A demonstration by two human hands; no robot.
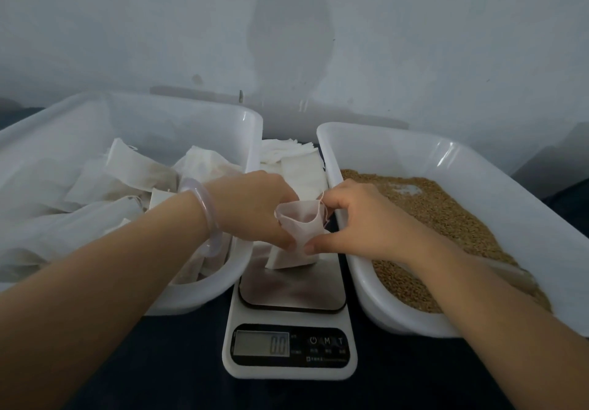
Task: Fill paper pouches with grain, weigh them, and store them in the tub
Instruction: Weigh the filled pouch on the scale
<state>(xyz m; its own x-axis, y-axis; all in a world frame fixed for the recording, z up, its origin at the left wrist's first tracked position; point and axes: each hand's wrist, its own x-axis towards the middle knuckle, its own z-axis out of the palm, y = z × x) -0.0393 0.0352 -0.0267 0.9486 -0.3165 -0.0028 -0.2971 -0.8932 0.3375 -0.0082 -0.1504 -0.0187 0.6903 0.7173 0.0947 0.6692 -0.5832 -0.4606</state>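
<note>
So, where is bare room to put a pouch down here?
Bare: the front half of the scale plate, and the dark table either side of the scale display, in front of both tubs. Crowded: the gap between pouch tub and grain tub, where left hand and right hand hold a pouch before the empty-pouch stack.

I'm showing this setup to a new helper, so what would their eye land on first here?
In the centre, the left hand and the right hand pinch a small white pouch over the scale, whose display reads 0.0. The right tub holds brown grain; the left tub is piled with white pouches.
</note>
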